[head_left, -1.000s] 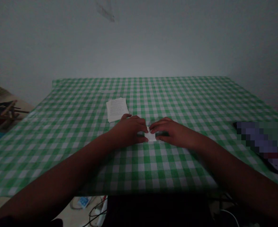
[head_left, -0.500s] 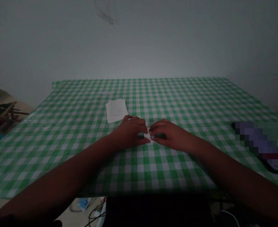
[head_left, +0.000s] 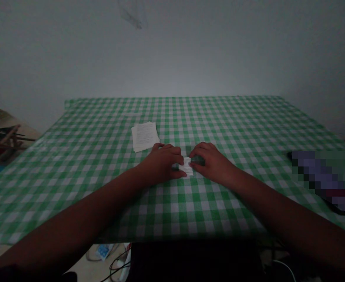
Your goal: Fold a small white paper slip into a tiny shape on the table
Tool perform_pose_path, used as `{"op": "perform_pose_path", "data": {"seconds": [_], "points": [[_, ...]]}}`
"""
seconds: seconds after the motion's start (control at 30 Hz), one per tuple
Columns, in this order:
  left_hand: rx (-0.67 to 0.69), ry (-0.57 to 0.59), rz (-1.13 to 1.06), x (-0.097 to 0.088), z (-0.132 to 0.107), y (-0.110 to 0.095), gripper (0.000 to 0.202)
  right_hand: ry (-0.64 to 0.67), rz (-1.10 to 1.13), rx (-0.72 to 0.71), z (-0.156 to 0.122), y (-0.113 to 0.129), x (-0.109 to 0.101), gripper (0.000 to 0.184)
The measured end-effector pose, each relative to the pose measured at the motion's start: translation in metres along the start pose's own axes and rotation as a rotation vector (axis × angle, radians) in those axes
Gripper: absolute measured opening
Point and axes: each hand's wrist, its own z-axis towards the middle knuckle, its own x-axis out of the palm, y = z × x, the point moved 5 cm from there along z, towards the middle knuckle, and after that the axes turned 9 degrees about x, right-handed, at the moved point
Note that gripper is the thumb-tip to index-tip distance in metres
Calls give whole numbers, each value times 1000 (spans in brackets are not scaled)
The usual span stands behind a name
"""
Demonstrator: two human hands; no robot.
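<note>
A small piece of printed paper (head_left: 187, 167) lies on the checked cloth between my two hands; it looks folded. My left hand (head_left: 165, 162) holds its left side, thumb at the near corner and fingertips at the far one. On the other side, my right hand (head_left: 210, 161) pinches the paper's right edge with thumb and fingers. Past my left hand sits a small stack of printed paper sheets (head_left: 145, 136), slightly fanned.
A green and white checked tablecloth (head_left: 233, 125) covers the table, which reaches back to a pale wall (head_left: 172, 51). At the right lies a dark-edged object (head_left: 319, 180), blurred by pixelation. Cables (head_left: 116, 270) and a blue packet (head_left: 103, 251) are on the floor below.
My right hand has shifted slightly up and away from the left one, so more of the small paper shows. My left hand stays nearly in place.
</note>
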Motion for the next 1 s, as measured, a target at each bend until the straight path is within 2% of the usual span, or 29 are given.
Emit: {"op": "perform_pose_path", "data": {"seconds": [0.3,0.43,0.6,0.67,0.87,1.0], "points": [[-9,16,34,0,0,0,30,-87,-150,106,8,-2,8,13],[9,4,42,-1,0,-1,29,-97,-148,51,8,0,6,12],[64,-7,34,0,0,1,28,24,-39,-241,3,11,1,16],[89,-12,18,0,0,2,27,90,-15,-291,-1,15,0,18],[174,11,-44,-2,-2,4,25,199,15,-279,-8,19,-7,18],[193,18,-89,-3,-2,3,23,201,-15,-238,-10,19,-6,14]]}}
